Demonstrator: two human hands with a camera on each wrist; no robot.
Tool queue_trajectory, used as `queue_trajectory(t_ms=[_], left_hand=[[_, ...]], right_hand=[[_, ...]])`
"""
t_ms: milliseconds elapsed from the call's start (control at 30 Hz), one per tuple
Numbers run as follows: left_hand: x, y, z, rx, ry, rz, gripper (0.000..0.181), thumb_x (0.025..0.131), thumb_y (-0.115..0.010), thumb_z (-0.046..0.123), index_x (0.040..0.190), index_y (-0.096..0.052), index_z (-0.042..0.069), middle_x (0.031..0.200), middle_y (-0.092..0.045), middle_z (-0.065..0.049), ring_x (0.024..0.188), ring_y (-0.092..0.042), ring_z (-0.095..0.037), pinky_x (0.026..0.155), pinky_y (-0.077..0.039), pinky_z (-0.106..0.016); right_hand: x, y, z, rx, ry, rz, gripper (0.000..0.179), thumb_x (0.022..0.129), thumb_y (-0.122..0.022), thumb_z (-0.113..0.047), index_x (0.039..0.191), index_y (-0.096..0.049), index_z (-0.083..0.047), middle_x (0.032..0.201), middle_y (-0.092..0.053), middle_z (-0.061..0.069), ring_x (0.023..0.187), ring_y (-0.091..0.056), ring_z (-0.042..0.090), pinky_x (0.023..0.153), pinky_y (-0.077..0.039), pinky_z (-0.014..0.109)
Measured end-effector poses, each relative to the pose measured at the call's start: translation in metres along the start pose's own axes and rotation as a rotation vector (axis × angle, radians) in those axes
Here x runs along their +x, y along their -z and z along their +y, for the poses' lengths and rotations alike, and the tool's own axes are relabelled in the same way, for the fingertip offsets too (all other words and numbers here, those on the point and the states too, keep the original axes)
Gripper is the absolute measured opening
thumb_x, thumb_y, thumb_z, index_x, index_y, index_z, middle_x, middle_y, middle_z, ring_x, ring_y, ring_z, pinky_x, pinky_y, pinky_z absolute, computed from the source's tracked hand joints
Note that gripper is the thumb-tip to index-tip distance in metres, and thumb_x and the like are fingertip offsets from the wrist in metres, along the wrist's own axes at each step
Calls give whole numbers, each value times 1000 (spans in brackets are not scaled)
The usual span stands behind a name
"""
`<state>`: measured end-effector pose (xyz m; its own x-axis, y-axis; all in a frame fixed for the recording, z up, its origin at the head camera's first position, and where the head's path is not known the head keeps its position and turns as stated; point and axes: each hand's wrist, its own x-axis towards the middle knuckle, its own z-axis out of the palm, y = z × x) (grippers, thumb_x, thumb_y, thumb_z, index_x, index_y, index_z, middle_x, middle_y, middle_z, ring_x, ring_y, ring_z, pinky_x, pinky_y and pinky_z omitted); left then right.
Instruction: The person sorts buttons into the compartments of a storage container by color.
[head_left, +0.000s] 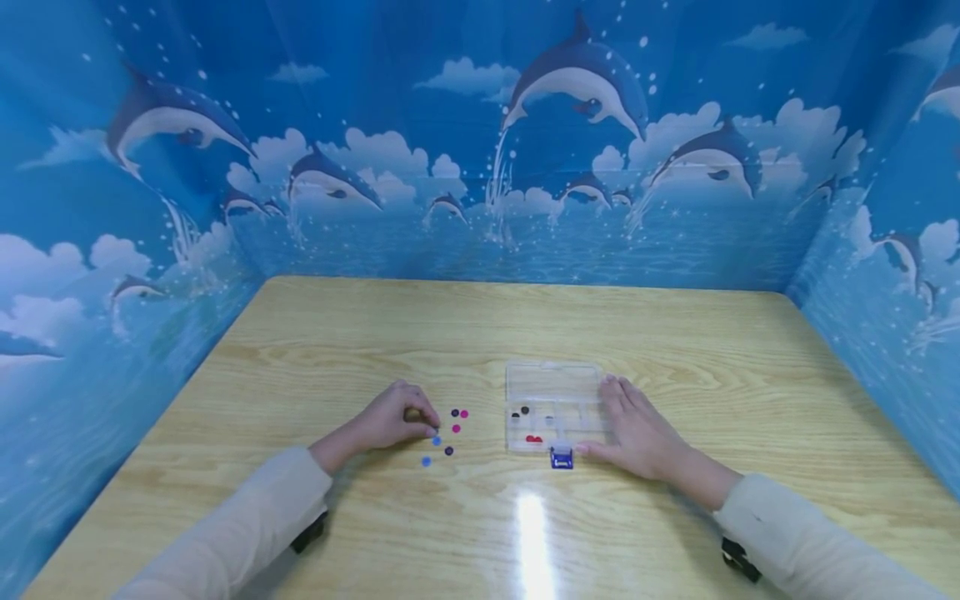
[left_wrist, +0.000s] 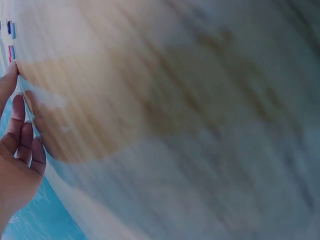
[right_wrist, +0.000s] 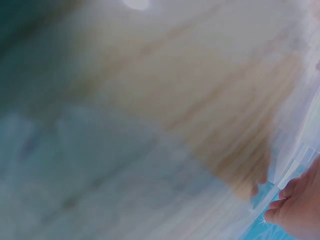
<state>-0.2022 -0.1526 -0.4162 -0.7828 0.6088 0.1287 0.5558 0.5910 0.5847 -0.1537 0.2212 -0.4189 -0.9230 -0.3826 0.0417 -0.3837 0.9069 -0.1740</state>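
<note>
A pick-up appears to be the step in hand: the left hand (head_left: 396,415) is held low over the table (head_left: 337,333), its thumb and forefinger brought close together at the near edge of a loose group of discs. Whether a disc is pinched between those tips cannot be told, since the spot is largely covered by the hand and is too small in the left wrist view. Beside the fingers, blue discs (head_left: 426,461), dark discs (head_left: 449,451) and pink discs (head_left: 456,428) are scattered, well short of the box (head_left: 573,417). The clear box is set to the right of them, its lid (head_left: 553,382) laid open at the far side and a blue tag (head_left: 562,457) seen at its near edge. Red pieces (head_left: 534,439) and dark pieces (head_left: 521,412) are seen in its left part. By the right hand (head_left: 641,429), nothing is gripped; its fingers are extended and rested along the box's right side, apparently to steady it. For the next move, a sure pinch on a single disc seems to be called for, with the neighbouring ones left undisturbed and the box kept still.
</note>
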Motion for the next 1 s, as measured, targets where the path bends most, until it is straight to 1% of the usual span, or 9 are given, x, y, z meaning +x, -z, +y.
queue_trajectory(t_ms=[100, 267, 533, 767, 1000], left_hand=[[0, 0, -2, 14, -18, 9, 9, 73, -75, 18, 80, -71, 14, 81, -66, 3, 82, -52, -11, 79, -35, -27], [0, -1, -3, 14, -21, 5, 9, 73, -75, 18, 78, -70, 13, 79, -66, 2, 78, -48, -9, 74, -34, -24], [0, 0, 0, -14, 25, -1, 8, 74, -75, 18, 74, -68, 13, 76, -63, 5, 79, -47, -8, 75, -37, -24], [-1, 0, -1, -1, 14, 9, 7, 76, -74, 18, 74, -69, 13, 76, -64, 4, 79, -47, -8, 73, -36, -23], [-1, -2, -3, 9, 1, 35, 5, 79, -70, 13, 75, -70, 10, 76, -64, 1, 76, -47, -8, 70, -35, -22]], right_hand=[[0, 0, 0, 6, 0, 0, 98, 84, -51, -61, 138, -23, 15, 146, -23, 33, 135, -21, 47, 110, -22, 54], [0, -1, 0, 14, -2, -8, 99, 84, -51, -61, 139, -22, 15, 147, -21, 33, 136, -20, 47, 110, -21, 55], [0, -1, 0, 5, 1, 7, 98, 83, -52, -61, 138, -24, 16, 145, -24, 33, 135, -22, 48, 110, -23, 55], [0, -2, 1, 15, -6, -5, 99, 83, -52, -62, 138, -22, 15, 146, -22, 33, 136, -20, 48, 110, -21, 55], [1, -2, 1, 19, -10, -19, 100, 83, -52, -62, 139, -22, 14, 147, -20, 32, 136, -19, 47, 111, -20, 55]])
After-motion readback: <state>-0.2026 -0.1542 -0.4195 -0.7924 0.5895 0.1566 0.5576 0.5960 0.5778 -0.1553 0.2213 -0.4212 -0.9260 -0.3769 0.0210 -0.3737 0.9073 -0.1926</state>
